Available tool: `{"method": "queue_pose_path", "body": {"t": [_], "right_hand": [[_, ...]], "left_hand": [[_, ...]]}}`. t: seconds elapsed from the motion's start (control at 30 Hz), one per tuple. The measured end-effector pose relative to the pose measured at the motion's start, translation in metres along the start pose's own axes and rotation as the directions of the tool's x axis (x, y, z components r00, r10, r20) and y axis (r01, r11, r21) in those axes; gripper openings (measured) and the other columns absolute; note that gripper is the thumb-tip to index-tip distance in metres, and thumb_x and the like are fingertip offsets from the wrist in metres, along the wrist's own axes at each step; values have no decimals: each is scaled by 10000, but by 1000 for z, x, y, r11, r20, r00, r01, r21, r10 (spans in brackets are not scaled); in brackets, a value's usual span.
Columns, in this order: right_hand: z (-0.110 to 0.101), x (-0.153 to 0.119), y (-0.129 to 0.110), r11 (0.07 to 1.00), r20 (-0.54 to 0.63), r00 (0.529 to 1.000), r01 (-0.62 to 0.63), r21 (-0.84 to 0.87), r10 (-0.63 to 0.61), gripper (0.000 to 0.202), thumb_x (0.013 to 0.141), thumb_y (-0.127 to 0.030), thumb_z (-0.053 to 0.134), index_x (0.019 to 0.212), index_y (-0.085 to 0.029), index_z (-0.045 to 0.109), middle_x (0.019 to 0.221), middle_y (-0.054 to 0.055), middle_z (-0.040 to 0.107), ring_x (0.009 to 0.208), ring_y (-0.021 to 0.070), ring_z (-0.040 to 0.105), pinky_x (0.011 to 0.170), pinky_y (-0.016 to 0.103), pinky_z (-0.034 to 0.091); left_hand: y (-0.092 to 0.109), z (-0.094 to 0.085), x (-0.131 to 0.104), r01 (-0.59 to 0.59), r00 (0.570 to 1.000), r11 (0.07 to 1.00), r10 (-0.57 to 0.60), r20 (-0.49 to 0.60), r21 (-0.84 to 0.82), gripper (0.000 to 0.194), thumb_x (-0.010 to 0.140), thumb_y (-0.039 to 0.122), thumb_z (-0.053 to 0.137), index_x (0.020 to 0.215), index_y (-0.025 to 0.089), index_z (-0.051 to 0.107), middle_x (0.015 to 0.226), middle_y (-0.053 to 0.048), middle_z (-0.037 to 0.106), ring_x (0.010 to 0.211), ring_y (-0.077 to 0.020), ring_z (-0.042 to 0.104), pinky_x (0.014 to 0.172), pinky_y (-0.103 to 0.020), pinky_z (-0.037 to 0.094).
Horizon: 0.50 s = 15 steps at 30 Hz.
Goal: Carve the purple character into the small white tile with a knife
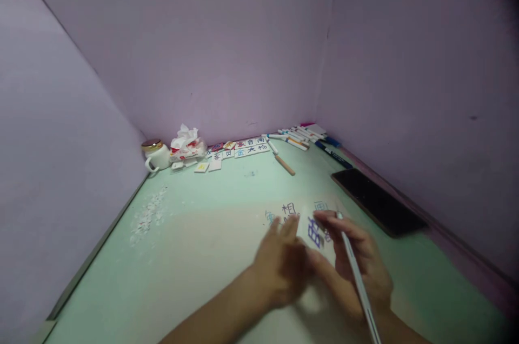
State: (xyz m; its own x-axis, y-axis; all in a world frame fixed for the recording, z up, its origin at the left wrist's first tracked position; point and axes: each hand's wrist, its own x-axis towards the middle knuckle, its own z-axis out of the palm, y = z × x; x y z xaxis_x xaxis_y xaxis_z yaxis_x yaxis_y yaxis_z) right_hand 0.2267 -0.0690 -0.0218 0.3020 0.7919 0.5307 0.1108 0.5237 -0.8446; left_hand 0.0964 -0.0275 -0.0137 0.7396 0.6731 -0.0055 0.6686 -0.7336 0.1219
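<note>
A small white card with a purple character stands tilted between my two hands. My left hand grips its left side with bent fingers. My right hand touches the card's right side with its fingertips and also holds a slim white pen-like tool, its narrow end pointing up and away. Whether the tool is a pen or a knife I cannot make out. Under and beyond the hands lies a pale sheet with characters, such as a dark one and a teal one, partly covered by my fingers.
White tiles with characters line the back wall. Beside them are a tissue pack and a lidded white mug. Markers, a tan stick and a dark phone lie at right. White scraps are scattered at left.
</note>
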Motion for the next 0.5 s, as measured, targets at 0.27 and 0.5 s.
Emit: {"method": "queue_pose_path", "body": {"t": [0.27,0.5], "right_hand": [[2,2,-9,998,133,990,59,-13,-57,490,753,-167,621,1192,-328,474,1088,98,590,1066,322,561,808,531,542],[2,16,14,973,299,953,115,-202,-50,396,755,-207,623,1129,-292,523,1048,89,638,963,299,643,765,469,569]], "left_hand": [[-176,-37,-129,634,772,758,-612,-171,152,532,939,371,223,1385,116,360,1415,-211,400,1333,-322,342,1023,-587,320],[-121,-22,-117,642,745,760,-587,-318,101,548,957,360,215,1456,139,169,1513,-151,235,1403,-253,184,1109,-499,245]]}}
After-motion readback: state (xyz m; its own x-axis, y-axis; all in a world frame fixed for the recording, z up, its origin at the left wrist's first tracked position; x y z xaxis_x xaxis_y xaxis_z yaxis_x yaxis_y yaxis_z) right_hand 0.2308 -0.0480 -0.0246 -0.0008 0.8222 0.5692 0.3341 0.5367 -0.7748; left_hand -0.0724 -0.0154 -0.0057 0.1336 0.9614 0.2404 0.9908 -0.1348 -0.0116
